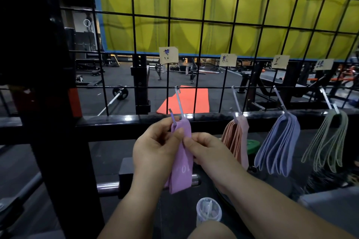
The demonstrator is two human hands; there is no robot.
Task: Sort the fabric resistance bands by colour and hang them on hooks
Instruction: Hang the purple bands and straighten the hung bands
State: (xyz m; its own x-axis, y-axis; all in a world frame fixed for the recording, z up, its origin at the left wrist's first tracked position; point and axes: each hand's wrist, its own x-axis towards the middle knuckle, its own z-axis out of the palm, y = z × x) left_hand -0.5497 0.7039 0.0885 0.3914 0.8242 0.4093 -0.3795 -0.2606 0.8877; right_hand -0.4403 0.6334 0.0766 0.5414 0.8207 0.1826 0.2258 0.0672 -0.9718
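At the leftmost hook (179,103) of a black wire grid (202,25), purple bands (181,169) hung in a folded bunch, their top looped over the hook's bend. Both hands were on them. The left hand (153,147) pinched the upper edge between thumb and forefinger, right by the hook's upturned tip, while the right hand (206,151) pinched the same bunch just below, on its right edge, with the other fingers curled. The two hands' fingertips nearly met across the fabric.

Three more hooks (236,101) stood along the grid to the right, each bearing one colour: pink bands (237,139) nearest, then blue bands (277,141), then green bands (328,139). Paper labels (168,55) were stuck to the wire above each hook; their writing was too small to read. Below the wrists stood a clear bottle (208,210), and beyond the grid an orange mat (186,101) lay on the floor.
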